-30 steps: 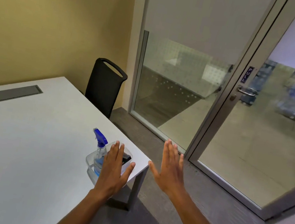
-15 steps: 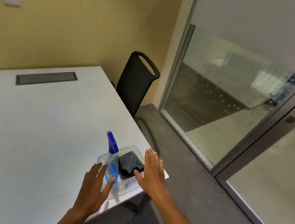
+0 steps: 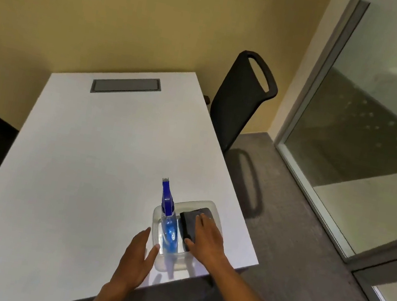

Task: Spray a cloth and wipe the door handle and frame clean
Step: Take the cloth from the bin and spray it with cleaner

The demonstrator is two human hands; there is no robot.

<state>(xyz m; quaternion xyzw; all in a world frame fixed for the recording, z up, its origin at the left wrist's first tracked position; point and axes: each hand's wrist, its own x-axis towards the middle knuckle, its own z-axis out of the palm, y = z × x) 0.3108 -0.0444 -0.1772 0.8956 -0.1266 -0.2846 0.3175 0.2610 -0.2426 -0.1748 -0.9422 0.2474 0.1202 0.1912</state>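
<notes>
Clear plastic tub [image 3: 214,207] sits at near-right corner of white tabletop [image 3: 91,158]. Inside: blue spray bottle [image 3: 169,227] upright at left, folded dark cloth [image 3: 189,221] at right. Right hand [image 3: 206,238] lies on the cloth, fingers extended over top, thumb at its near edge; grip not closed round it. Left hand [image 3: 136,258] flat, fingers straight, just beside tub's left wall, holding nothing. Black chair [image 3: 238,107] at far-right side of tabletop. Glass partition [image 3: 382,115] w/ metal frame to the right.

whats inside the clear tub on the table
A blue spray bottle and a dark folded cloth sit in the clear tub; the right hand covers part of the cloth.
</notes>
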